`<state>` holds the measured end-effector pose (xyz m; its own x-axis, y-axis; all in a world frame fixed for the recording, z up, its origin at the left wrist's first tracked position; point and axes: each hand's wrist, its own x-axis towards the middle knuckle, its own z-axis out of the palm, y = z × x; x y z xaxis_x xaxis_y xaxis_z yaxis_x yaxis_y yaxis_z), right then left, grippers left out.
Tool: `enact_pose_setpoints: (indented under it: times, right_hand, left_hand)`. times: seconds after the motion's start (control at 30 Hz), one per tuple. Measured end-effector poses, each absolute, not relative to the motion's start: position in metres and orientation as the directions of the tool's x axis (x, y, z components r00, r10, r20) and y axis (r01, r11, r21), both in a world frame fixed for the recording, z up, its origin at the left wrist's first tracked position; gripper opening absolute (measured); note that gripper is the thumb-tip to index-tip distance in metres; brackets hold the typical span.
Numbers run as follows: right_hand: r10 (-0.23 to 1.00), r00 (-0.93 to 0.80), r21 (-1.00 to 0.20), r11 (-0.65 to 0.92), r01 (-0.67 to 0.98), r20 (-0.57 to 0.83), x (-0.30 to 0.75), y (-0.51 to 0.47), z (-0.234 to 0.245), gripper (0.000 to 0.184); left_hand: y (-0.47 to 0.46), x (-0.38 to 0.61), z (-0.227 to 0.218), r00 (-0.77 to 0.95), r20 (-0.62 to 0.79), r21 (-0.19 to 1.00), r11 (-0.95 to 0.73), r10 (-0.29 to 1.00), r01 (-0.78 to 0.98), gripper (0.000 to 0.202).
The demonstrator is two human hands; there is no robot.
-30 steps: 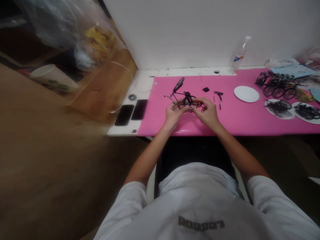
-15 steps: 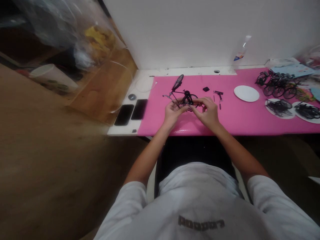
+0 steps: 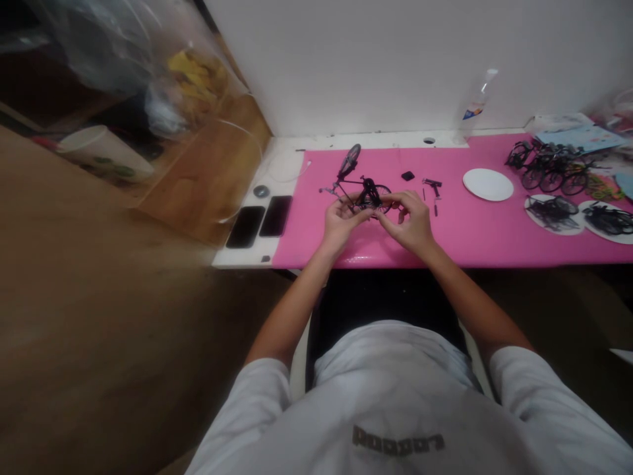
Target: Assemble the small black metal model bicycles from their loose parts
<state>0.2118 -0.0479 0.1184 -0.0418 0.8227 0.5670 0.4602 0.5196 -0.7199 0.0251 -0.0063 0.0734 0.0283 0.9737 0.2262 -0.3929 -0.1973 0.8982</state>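
Between my two hands is a small black model bicycle (image 3: 368, 191), held over the pink mat (image 3: 321, 244). Its front wheel sticks up at the upper left, and its other wheel is partly behind my right fingers. My left hand (image 3: 340, 224) has its fingers closed round the lower left part of the frame. With thumb and fingers, my right hand (image 3: 410, 221) pinches the bicycle low near its rear wheel. The exact spot under the fingertips is too small to make out. Right of the hands lie a small black square piece (image 3: 407, 176) and several thin dark parts (image 3: 433, 185).
Two phones (image 3: 246, 227) lie on the white table edge at left, near a round metal disc (image 3: 261, 191). A white plate (image 3: 488, 185) is at right, beyond it assembled model bicycles (image 3: 548, 165) and plates of black parts (image 3: 551, 212). A clear bottle (image 3: 479, 105) stands by the wall.
The model bicycle has tilted very slightly, its raised front wheel shifting a little up and left. Both hands keep their grip in nearly the same place.
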Motion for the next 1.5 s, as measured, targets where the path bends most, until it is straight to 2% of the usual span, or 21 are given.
enact_pose_setpoints:
  times: [0.23, 0.6, 0.93, 1.5]
  right_hand:
    - [0.842, -0.014, -0.739, 0.480, 0.471, 0.539, 0.211, -0.050, 0.118, 0.028]
    - [0.767, -0.035, -0.666, 0.578, 0.471, 0.641, 0.214, -0.044, 0.116, 0.021]
    - [0.724, -0.009, -0.611, 0.589, 0.530, 0.690, 0.211, -0.045, 0.114, 0.014]
    - [0.700, -0.040, -0.580, 0.621, 0.526, 0.713, 0.214, -0.041, 0.112, 0.012]
  left_hand:
    - [-0.007, 0.025, 0.076, 0.036, 0.225, 0.900, -0.194, 0.974, -0.391, 0.067]
    - [-0.002, 0.025, 0.067, 0.081, 0.256, 0.884, -0.199, 0.963, -0.423, 0.066]
    - [-0.002, 0.027, 0.066, 0.094, 0.263, 0.876, -0.197, 0.960, -0.440, 0.066]
    - [-0.007, 0.029, 0.067, 0.054, 0.250, 0.883, -0.205, 0.967, -0.422, 0.067]
